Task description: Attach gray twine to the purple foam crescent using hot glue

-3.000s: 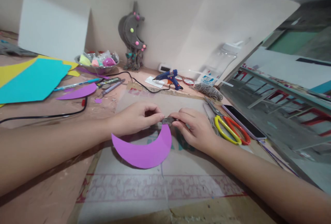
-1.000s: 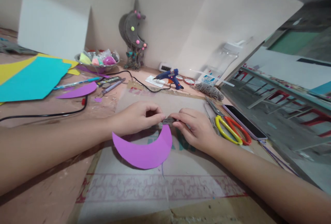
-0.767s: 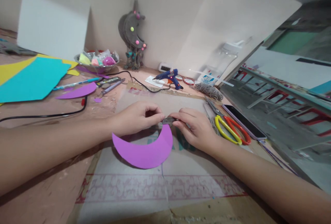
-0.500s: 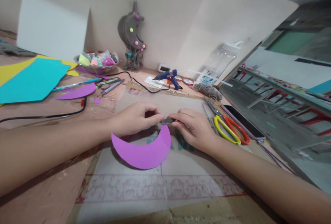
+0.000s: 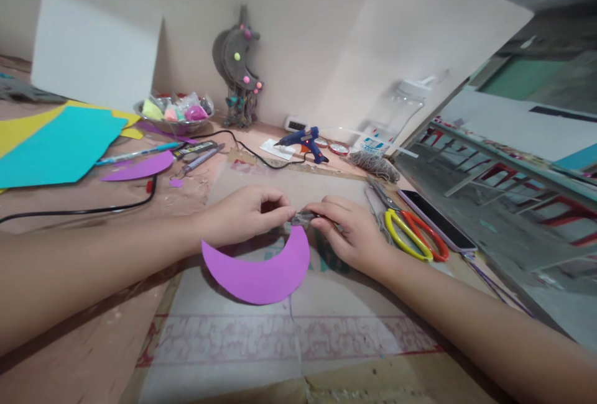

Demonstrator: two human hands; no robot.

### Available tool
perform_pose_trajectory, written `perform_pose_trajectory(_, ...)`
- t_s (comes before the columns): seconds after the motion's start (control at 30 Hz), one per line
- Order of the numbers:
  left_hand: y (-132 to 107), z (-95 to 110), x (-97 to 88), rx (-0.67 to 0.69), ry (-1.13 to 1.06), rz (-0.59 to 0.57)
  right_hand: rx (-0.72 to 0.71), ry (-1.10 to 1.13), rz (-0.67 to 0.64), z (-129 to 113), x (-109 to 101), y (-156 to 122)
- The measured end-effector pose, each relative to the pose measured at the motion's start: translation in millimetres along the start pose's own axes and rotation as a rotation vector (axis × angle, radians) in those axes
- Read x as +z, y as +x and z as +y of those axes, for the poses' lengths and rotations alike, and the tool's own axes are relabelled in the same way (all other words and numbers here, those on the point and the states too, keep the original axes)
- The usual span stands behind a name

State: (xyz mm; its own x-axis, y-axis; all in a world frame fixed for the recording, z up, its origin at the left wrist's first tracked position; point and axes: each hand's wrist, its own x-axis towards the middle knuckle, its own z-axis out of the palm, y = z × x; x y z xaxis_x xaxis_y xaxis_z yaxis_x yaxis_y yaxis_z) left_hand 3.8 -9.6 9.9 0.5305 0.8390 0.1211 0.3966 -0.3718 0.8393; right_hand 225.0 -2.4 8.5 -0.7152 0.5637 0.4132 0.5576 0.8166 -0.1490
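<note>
A purple paper crescent (image 5: 261, 276) hangs with its curve toward me, its right tip up between my hands. Grey yarn (image 5: 301, 219) wraps around that tip. My left hand (image 5: 259, 210) is closed, thumb and forefinger pinching the wrapped tip from the left. On the other side my right hand (image 5: 351, 230) is closed too, its fingertips gripping the grey yarn close to the tip. A grey strand trails behind the right hand toward the scissors (image 5: 413, 230). The fingers partly cover the wrapped end.
Beyond my hands are a blue glue gun (image 5: 303, 138) with a black cord, a grey yarn bundle (image 5: 374, 165) and a glue bottle (image 5: 396, 118). A phone (image 5: 438, 220) lies right. Coloured sheets (image 5: 60, 146), pens and a bowl (image 5: 175, 123) are left; a decorated grey crescent (image 5: 233, 56) stands behind.
Hardly anything differs. My right fingertips have shifted slightly against the yarn at the tip; the crescent and left hand hold nearly the same place.
</note>
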Motion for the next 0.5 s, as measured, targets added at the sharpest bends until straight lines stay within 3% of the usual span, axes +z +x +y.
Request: perform_pose_trajectory(0.5, 0.6, -2.6, 0.4, 0.026, 0.039, 0.018, -0.007, 0.012, -0.005, 0.3, 0.4, -0.3)
